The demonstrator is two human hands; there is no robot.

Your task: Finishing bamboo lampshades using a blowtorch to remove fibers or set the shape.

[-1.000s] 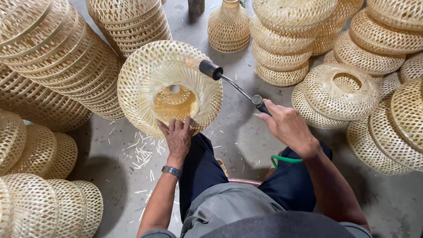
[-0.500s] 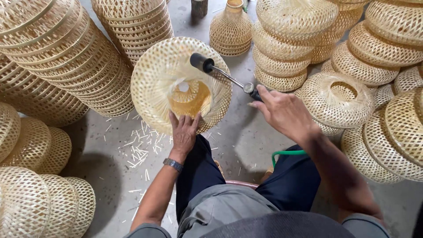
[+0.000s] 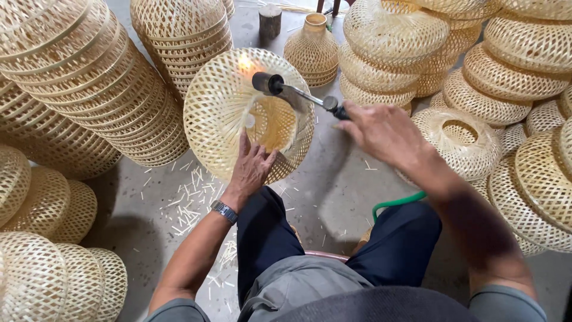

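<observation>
My left hand [image 3: 250,168] grips the lower rim of a woven bamboo lampshade [image 3: 220,101], which stands tilted on the concrete floor with its open side toward me. My right hand [image 3: 381,132] holds a gas torch [image 3: 292,92] by its handle. The torch's black nozzle points left over the shade's upper rim. A small orange flame [image 3: 244,61] burns at the weave there. A watch sits on my left wrist.
Tall stacks of woven shades [image 3: 89,77] lie at the left and behind [image 3: 185,30]. More shades [image 3: 512,71] pile up at the right, one loose [image 3: 462,140] beside my right arm. Bamboo splinters [image 3: 185,203] litter the floor. A green hose [image 3: 396,203] runs by my right knee.
The shade and both hands sit higher and more to the right in view. The torch nozzle has moved to the shade's upper rim, where a flame shows.
</observation>
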